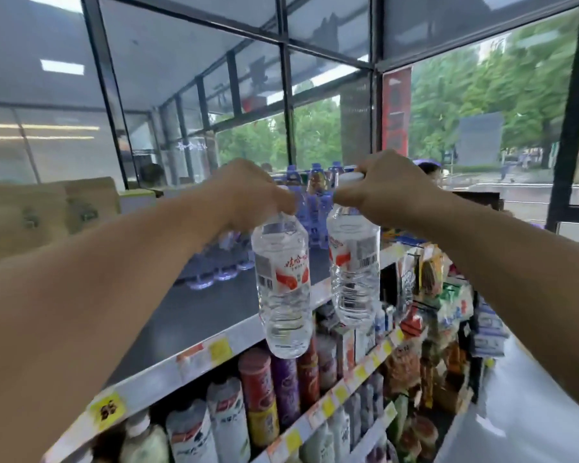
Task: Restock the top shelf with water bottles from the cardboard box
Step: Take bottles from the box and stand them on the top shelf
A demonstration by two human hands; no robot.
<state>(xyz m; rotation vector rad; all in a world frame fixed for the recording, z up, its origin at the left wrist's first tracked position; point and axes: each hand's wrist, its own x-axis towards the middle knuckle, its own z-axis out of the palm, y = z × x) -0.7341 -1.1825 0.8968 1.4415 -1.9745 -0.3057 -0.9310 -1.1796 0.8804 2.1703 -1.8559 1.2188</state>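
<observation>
Left hand (248, 192): grip pinched the neck of a clear plastic water bottle (283, 289) at 6 o'clock;
Right hand (386, 192): grip clasped the white cap of a second clear plastic bottle (354, 272);
Grey top shelf (194, 312): lay beneath both bottles

Left water bottle (283, 285): white label with red Chinese brand characters over a red-and-white graphic, barcode at its left edge; characters too blurred to read with certainty. Right water bottle (354, 265): same red-and-white label turned to show a barcode and a QR-type square, small print illegible. Yellow price tag (107, 410) on the top shelf edge (168, 365) carries dark digits too smeared to read; red window poster (396, 111) has dark characters, unreadable.
</observation>
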